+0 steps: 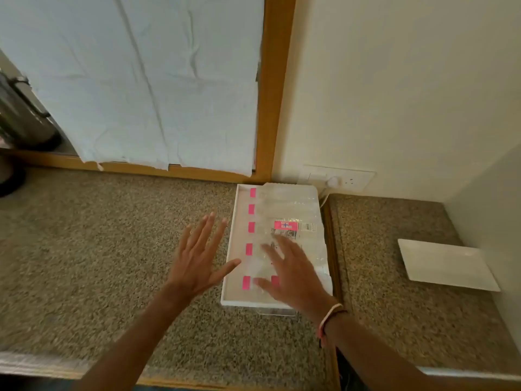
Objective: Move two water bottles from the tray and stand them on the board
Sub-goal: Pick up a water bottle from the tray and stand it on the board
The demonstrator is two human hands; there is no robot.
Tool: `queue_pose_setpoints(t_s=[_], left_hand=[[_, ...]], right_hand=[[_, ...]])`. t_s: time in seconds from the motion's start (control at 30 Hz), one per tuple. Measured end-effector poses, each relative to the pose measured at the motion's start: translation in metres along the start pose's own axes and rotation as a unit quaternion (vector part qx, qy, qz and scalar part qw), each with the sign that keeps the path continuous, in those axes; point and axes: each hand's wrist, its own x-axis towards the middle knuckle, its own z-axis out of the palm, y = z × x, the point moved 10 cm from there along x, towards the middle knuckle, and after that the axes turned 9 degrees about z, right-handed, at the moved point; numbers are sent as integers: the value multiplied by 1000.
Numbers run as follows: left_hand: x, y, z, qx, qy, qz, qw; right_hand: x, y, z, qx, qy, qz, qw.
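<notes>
A white tray [231,249] sits on the speckled counter against the back wall. Several clear water bottles [290,210] with pink caps lie side by side in it, caps to the left; one shows a pink label [286,225]. My right hand [293,273] hovers over the near bottles, fingers spread, holding nothing. My left hand [198,259] is open with its palm down just left of the tray, thumb near the tray's edge. A white square board [446,265] lies flat on the counter to the right, apart from both hands.
A dark gap [331,249] with a wooden edge splits the counter between tray and board. A wall socket [338,180] with a plug and cord sits behind the tray. A metal kettle [22,114] stands far left. A white wall panel rises at the right edge.
</notes>
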Motion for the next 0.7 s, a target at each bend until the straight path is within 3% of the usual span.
queue_pose_setpoints(t_s=[0.1,0.3,0.4,0.5,0.6,0.7], left_hand=[[-16,-11,22,0,-24,-16,1000],[-36,-24,56,-26,-64,-23,997],[-42,-25,67,-44,-76,-24,996],[-44,-25,71,-47,-80,-27,995],[-44,-25,73,-43,-76,-26,996],[-45,-27,76,-44,-75,-27,996]], right_hand=[[-7,-32,32,-83,-6,-90,992],[2,-49,39,-184,-12,-68,980],[5,-50,8,-113,16,-46,992],[0,-34,-40,34,56,-9,998],[-4,-2,-71,194,54,58,978],[-9,12,-78,255,30,67,964]])
